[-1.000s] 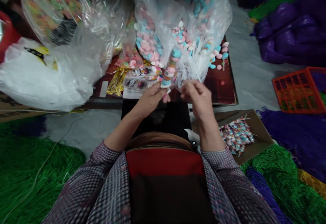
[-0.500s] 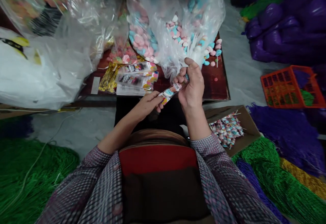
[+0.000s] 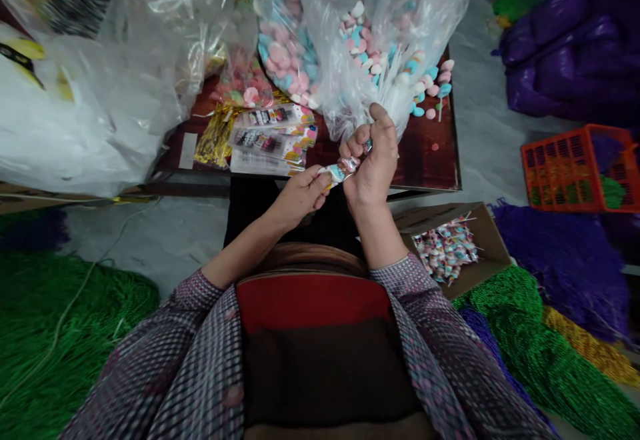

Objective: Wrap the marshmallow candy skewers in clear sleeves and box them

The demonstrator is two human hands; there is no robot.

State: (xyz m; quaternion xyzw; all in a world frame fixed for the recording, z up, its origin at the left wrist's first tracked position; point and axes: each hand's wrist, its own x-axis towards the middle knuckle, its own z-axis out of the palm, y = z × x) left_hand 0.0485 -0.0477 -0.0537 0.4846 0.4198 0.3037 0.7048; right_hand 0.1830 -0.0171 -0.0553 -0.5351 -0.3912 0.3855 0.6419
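Observation:
A candy skewer in a clear printed wrapper [image 3: 336, 173] spans my two hands above the table's front edge. My left hand [image 3: 300, 197] pinches its lower end between thumb and fingers. My right hand [image 3: 376, 163] has its fingers curled round the upper end, partly hiding the pink and blue candies. A thin shiny strand [image 3: 351, 175] shows beside the wrapper at my right palm; I cannot tell what it is. Flat printed wrappers [image 3: 267, 139] and gold twist ties [image 3: 215, 139] lie on the table beyond my left hand. White sticks [image 3: 393, 93] lie just past my right hand.
Large clear bags of pink, blue and white candies [image 3: 287, 53] cover the table's back. Loose candies [image 3: 431, 90] sit at its right corner. A cardboard box [image 3: 487, 270] of wrapped skewers [image 3: 445, 247] stands at right, near an orange crate [image 3: 557, 170]. Green strands [image 3: 75, 320] lie left.
My left hand has come up a little and nearer to my right hand, covering more of the wrapper's lower end. The thin strand now shows at my right palm. The view has shifted slightly.

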